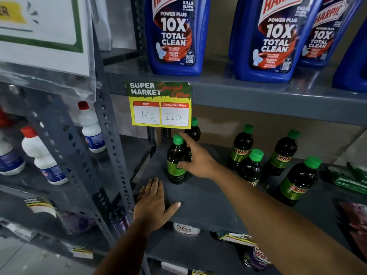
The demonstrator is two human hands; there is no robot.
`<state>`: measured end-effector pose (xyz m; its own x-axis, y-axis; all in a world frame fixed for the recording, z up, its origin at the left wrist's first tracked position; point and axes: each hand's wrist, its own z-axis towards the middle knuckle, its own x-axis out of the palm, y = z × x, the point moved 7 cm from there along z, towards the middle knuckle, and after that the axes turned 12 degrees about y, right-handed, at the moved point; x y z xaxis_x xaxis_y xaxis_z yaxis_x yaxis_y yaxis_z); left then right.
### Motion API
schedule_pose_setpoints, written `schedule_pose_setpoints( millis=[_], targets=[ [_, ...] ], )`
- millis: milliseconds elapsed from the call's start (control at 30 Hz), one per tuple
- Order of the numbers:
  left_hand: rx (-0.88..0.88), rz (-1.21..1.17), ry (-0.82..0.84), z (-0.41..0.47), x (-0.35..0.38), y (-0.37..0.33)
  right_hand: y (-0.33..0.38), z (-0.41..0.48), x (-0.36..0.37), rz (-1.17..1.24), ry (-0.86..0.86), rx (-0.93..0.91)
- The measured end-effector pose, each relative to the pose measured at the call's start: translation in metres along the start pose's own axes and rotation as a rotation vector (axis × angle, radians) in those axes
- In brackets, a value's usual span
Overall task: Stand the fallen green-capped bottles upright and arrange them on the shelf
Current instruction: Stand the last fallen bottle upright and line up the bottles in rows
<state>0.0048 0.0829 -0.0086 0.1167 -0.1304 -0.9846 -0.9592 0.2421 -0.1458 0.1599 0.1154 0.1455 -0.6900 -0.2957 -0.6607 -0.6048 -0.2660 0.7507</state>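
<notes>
The left hand [152, 207] lies flat on the grey shelf [206, 203] front edge, fingers spread, holding nothing. Farther in, the right hand [195, 158] wraps its fingers around an upright green-capped bottle [175, 163]. Behind it stands a second bottle [193, 130]; four more bottles [252, 167] stand right.

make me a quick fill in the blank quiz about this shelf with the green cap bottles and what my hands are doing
1. The right hand grips a green-capped bottle that stands ____.
2. The left hand lies flat on the ____ of the grey shelf.
3. The price tag shows a discounted price of ____.
4. The shelf above holds ____ Harpic bottles.

Missing words: upright; front edge; 110; blue
</notes>
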Motion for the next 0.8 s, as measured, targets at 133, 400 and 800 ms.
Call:
schedule_pose_setpoints(
  millis=[133,400,800],
  targets=[
    [0.009,-0.017,-0.011,-0.001,-0.001,0.000,-0.008,0.006,-0.002,-0.023,-0.033,0.038],
    [0.002,-0.019,-0.004,-0.001,0.000,0.000,-0.023,0.012,0.024,-0.022,0.078,0.123],
    [0.007,-0.025,0.009,-0.001,-0.001,0.000,-0.035,0.010,0.030,0.103,0.023,0.098]
  ],
)
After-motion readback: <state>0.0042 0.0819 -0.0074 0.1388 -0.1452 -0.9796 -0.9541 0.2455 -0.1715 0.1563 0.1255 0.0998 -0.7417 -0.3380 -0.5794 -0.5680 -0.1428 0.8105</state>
